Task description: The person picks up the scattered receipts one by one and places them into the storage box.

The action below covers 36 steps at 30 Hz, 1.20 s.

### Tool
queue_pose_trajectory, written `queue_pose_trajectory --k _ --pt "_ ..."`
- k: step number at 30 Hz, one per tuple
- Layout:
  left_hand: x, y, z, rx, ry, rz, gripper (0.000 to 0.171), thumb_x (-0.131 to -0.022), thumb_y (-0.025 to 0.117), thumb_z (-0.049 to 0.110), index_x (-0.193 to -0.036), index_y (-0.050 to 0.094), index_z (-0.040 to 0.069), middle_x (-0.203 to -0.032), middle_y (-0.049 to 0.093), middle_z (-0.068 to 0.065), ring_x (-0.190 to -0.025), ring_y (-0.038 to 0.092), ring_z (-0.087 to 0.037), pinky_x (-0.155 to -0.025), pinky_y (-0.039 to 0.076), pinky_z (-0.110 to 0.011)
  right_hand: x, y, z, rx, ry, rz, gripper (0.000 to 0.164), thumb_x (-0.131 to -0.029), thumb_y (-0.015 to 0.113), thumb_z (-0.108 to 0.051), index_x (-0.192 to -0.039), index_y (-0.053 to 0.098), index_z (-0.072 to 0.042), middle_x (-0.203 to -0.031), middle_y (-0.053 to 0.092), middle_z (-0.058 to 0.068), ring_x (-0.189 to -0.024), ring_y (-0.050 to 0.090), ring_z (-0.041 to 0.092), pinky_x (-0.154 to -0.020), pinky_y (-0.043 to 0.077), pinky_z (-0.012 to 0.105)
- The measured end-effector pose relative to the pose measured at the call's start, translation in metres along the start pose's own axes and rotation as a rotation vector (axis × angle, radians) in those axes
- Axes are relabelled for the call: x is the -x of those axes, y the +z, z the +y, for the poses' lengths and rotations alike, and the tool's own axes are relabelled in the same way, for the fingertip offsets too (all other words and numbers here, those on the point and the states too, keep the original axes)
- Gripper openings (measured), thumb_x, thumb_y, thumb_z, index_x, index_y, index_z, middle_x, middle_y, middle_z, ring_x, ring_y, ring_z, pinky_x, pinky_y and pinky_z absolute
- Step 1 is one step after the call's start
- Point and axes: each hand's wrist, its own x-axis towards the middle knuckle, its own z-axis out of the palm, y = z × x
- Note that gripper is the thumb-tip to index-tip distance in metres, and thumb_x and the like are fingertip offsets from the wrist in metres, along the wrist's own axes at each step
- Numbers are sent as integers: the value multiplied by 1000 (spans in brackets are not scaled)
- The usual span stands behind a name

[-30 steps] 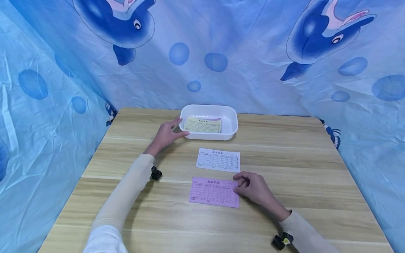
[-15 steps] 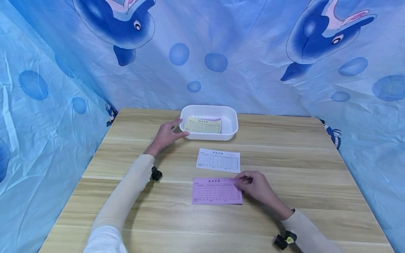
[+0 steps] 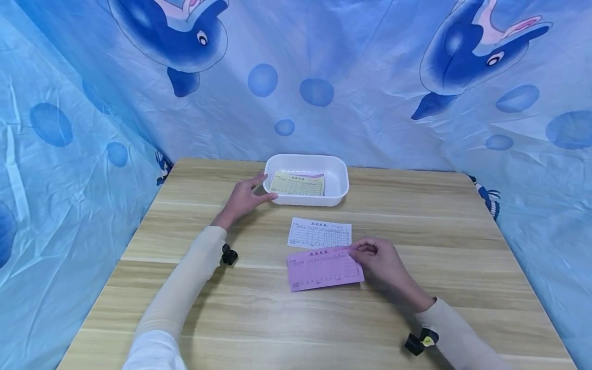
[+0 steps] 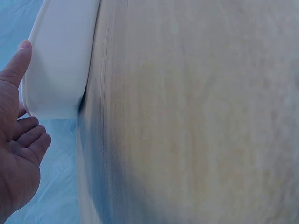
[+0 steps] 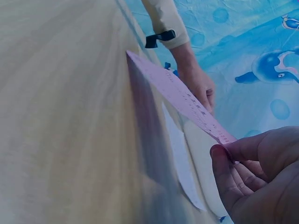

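Observation:
My right hand (image 3: 381,261) pinches a pink printed receipt slip (image 3: 324,270) at its upper right corner, between thumb and index finger. In the right wrist view the slip (image 5: 182,100) is raised at a slant off the table, with its shadow underneath. Just beyond it lies a white receipt slip (image 3: 319,233), its lower edge overlapped by the pink one in the head view. My left hand (image 3: 244,199) grips the left front corner of a white plastic tray (image 3: 339,199), thumb along the front wall. Inside the tray, a yellow slip (image 3: 296,185) covers most of a pink one.
The wood-grain table (image 3: 444,231) reaches back to a blue dolphin-print curtain (image 3: 370,123), and the tray stands near that far edge. More curtain (image 3: 69,169) hangs along the left side. A black wrist camera (image 3: 228,254) sits on each sleeve.
The right hand has taken the pink slip by its corner, lifted it off the table and moved it up and slightly right towards the white slip. The left hand and tray stay put.

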Motion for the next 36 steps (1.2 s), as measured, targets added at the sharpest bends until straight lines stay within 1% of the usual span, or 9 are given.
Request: queue_pose_trajectory --k 6,14,19,23,25,26,30,32,36 --pt "-1 0 -2 -2 -5 3 84 -82 84 49 -147 52 5 -158 43 -15 -147 40 -32 -120 35 -48 -10 -10 -7 38 -23 43 11 -92 77 -12 -102 76 -6 -95 78 7 -85 72 16 -73 59 22" --pt "-1 0 -1 -7 -9 -5 84 -83 83 49 -148 51 5 -159 42 -14 -147 40 -33 -120 36 -48 -28 -22 -20 54 -85 103 10 -91 78 -9 -101 77 -5 -95 78 9 -84 73 13 -72 59 21" --pt "-2 -1 -3 -17 -2 0 85 -82 83 51 -148 52 6 -158 43 -13 -146 41 -33 -119 36 -48 -42 -26 -32 33 -105 131 15 -92 77 -9 -104 76 -1 -97 77 13 -82 71 10 -71 60 21" --pt "-2 -1 -4 -14 4 -1 86 -82 84 51 -147 52 5 -158 43 -13 -146 41 -34 -119 36 -49 -52 -30 -44 11 -93 142 18 -93 75 -11 -109 75 -1 -100 75 14 -82 71 11 -74 63 30" --pt "-2 -1 -4 -9 3 -4 86 -82 84 51 -148 52 5 -158 43 -14 -146 41 -34 -119 36 -49 -57 -31 -50 3 -90 148 19 -94 75 -12 -110 74 -1 -101 75 15 -83 71 12 -75 63 31" --pt "-2 0 -4 -7 2 -6 86 -82 84 51 -148 52 5 -158 43 -14 -147 40 -34 -119 35 -49 -60 -32 -54 -6 -92 150 19 -95 74 -12 -111 74 -1 -102 74 15 -83 71 13 -76 64 34" --pt "-1 0 -3 -5 -5 -8 86 -81 84 50 -148 52 6 -159 42 -14 -147 39 -34 -120 35 -50 -71 -35 -63 -50 -99 153 21 -95 74 -13 -112 74 0 -103 74 16 -84 72 15 -76 64 32" --pt "-1 0 -2 -6 -6 -8 86 -82 84 50 -148 51 6 -159 42 -14 -148 39 -34 -120 35 -50 -78 -35 -66 -73 -94 154 21 -95 74 -14 -112 74 -1 -103 73 15 -85 72 16 -77 64 33" --pt "-1 0 -2 -7 -3 -6 85 -82 84 50 -148 51 6 -159 42 -12 -148 38 -33 -120 35 -50 -92 -35 -69 -80 -92 174 23 -95 75 -18 -112 73 -3 -105 73 13 -88 72 17 -77 63 27"
